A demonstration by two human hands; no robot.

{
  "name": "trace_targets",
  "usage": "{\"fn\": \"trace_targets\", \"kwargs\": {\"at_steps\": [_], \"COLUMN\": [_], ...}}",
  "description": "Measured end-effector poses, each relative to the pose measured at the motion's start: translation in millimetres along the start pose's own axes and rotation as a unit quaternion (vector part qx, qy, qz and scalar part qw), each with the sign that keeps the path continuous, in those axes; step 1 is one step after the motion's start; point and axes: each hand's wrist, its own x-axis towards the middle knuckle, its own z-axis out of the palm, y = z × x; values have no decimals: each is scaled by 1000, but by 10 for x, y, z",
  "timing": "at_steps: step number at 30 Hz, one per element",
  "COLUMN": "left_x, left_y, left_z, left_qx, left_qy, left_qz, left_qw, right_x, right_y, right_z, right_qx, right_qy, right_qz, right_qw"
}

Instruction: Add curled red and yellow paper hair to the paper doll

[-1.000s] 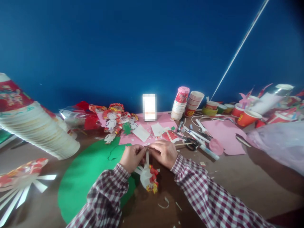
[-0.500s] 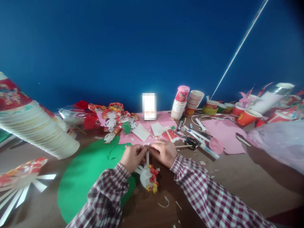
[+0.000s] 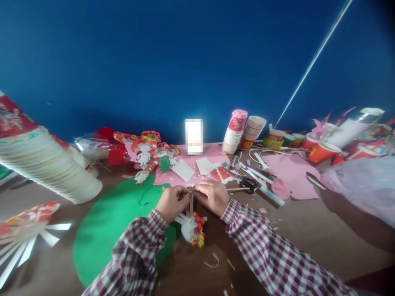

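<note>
A cut paper cup (image 3: pixel 188 228) with a round white base hangs below my hands, its sides slit into strips. Several strips on its right are curled into red and yellow rolls. My left hand (image 3: pixel 173 203) is closed, thumb and forefinger pinching the upper end of one white strip. My right hand (image 3: pixel 213 198) is closed at the same strip end, fingertips almost meeting those of the left. The exact strip tip between the fingers is mostly hidden. Under my left forearm lies a large green paper circle (image 3: pixel 101 234).
Stacked paper cups (image 3: pixel 52 164) lean at the left above another slit cup (image 3: pixel 27 226). Paper figures (image 3: pixel 143 154) and pink paper (image 3: pixel 166 177) lie at the back. Scissors (image 3: pixel 248 184), pens and a glue-like tube (image 3: pixel 271 195) are right of my hands. A plastic bag (image 3: pixel 361 185) sits far right.
My hands stay at the same strip with hardly any movement. The whole view has shifted very slightly; nothing was let go.
</note>
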Motion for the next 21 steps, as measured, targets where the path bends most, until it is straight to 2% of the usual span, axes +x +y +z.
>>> {"fn": "trace_targets", "kwargs": {"at_steps": [7, 21], "left_x": [4, -19], "left_y": [0, 25], "left_z": [-1, -39], "left_qx": [-2, 69], "left_qy": [-8, 12], "left_qz": [2, 20], "left_qw": [1000, 997], "right_x": [-5, -10], "right_y": [2, -5], "right_z": [4, 34], "right_qx": [5, 0], "right_qy": [1, 9], "right_qz": [-1, -11], "right_qw": [1000, 1000]}}
